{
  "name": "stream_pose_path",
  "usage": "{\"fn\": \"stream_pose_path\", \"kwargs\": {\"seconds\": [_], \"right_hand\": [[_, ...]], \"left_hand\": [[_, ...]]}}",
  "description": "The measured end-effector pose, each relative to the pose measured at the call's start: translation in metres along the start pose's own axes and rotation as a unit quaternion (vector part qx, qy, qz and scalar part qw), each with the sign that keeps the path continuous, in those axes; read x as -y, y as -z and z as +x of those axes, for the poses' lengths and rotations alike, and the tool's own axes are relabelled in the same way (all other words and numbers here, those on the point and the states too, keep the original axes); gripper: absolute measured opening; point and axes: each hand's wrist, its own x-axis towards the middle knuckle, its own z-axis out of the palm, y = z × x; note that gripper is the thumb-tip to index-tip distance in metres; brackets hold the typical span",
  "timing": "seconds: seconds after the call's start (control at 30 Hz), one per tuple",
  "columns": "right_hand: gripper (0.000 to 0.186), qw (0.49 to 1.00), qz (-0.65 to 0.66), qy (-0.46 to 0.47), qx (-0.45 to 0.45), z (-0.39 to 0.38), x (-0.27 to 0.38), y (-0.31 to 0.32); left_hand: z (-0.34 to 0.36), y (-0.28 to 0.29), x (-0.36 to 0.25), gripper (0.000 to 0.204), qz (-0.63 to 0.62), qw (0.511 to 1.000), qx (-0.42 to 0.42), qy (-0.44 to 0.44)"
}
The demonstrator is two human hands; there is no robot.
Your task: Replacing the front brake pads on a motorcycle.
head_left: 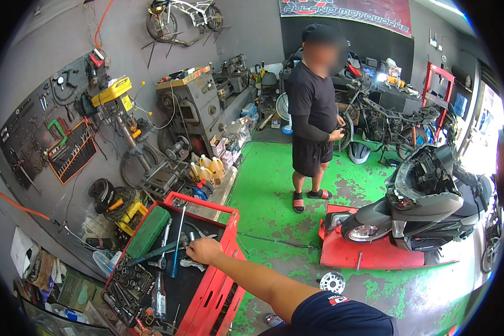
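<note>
My right hand (205,251) reaches in from the lower right over a red tool cart (231,224). Its fingers are curled down at the cart's top, beside a crumpled whitish rag; what they hold, if anything, is hidden. Just left of it lie a screwdriver with a blue handle (176,252) and a dark long-handled tool (151,253). A ratchet (160,297), several sockets (130,277) and a green case (149,232) share the cart top. At the lower edge, a small skin-coloured patch may be my left hand (147,332); its fingers cannot be made out.
A person (313,106) in dark clothes stands on the green floor (257,185) ahead. A partly stripped scooter (420,207) stands on a red lift platform (369,252) at right. A drill press (131,123) and tool board (45,123) are at left; a metal disc (332,283) lies nearby.
</note>
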Motion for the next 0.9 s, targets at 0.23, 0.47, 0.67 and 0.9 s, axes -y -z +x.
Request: {"fn": "stream_pose_path", "kwargs": {"seconds": [0.23,0.47,0.67,0.9], "right_hand": [[0.042,1.000,-0.001,0.010,-0.002,-0.001,0.000,0.001],[0.043,1.000,-0.001,-0.005,0.020,-0.001,0.003,0.005],[0.043,1.000,0.004,-0.007,0.016,-0.001,0.002,0.004],[0.042,1.000,0.000,-0.002,0.006,-0.001,0.000,0.002]], "left_hand": [[-0.005,0.039,-0.040,0.049,-0.040,0.994,0.037,0.096],[0.002,0.011,-0.006,0.047,0.281,0.916,-0.140,-0.251],[0.000,0.004,-0.002,0.052,-0.024,0.996,0.061,0.064],[-0.008,0.029,-0.031,0.055,-0.050,0.996,-0.002,0.068]]}}
